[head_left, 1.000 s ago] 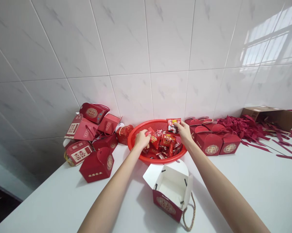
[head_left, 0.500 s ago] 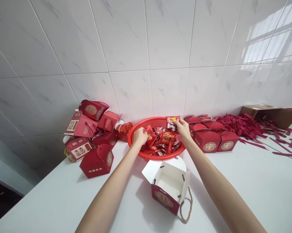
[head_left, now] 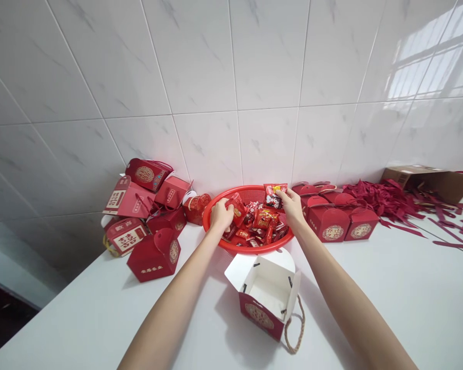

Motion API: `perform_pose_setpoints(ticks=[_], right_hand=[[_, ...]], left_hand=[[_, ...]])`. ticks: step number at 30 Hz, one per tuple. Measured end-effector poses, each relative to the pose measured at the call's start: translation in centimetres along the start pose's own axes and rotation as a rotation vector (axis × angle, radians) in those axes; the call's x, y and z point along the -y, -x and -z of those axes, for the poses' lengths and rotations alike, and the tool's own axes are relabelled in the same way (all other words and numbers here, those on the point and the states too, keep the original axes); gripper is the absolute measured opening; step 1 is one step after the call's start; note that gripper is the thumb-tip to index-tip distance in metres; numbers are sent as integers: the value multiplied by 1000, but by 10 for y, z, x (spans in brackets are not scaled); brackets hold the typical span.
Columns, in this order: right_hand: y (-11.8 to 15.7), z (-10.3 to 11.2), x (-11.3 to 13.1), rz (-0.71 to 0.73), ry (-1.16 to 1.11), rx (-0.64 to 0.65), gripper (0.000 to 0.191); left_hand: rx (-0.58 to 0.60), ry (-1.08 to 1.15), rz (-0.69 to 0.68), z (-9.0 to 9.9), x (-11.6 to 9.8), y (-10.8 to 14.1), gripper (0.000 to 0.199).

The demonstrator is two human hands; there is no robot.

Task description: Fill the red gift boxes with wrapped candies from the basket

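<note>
Packets (head_left: 272, 197) in both hands (head_left: 220, 216) are printed red

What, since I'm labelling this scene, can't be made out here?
Head view:
What lies under the top packets in the red basket: hidden by them.
Fine print on the packet in the right hand: too small.
Part of the packet in the left hand: hidden by that hand.
Rear red boxes at right: partly behind front boxes.
</note>
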State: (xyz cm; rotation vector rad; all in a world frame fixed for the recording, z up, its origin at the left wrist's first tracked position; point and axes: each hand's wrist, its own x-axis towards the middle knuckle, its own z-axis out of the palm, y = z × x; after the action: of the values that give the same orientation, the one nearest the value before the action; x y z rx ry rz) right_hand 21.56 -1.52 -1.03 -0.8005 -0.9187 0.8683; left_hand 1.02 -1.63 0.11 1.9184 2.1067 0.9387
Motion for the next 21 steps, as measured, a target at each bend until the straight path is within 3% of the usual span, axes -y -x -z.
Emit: perform_pose_setpoints(ticks=[3,9,11,16,18,21], right_hand=[[-1,0,0,-4,-2,3,24],[0,-1,1,-12,-2,-6,26],[1,-1,2,-7,-8,-3,25],[4,-2,3,-4,-19,10,25],[5,-2,3,3,-16,15,26],[6,-3,3,7,2,36,25]], left_hand=[[11,-3,-41,-2,2,-1,31],[95,-23,-192,-1,-2,3,48],[216,-11,-303,0,-6,7,42],[715,-42,-518,-3,-11,15,20],[811,-73,-553,-4,-10,16,29],[864,-134,-589,-5,-10,15,57]])
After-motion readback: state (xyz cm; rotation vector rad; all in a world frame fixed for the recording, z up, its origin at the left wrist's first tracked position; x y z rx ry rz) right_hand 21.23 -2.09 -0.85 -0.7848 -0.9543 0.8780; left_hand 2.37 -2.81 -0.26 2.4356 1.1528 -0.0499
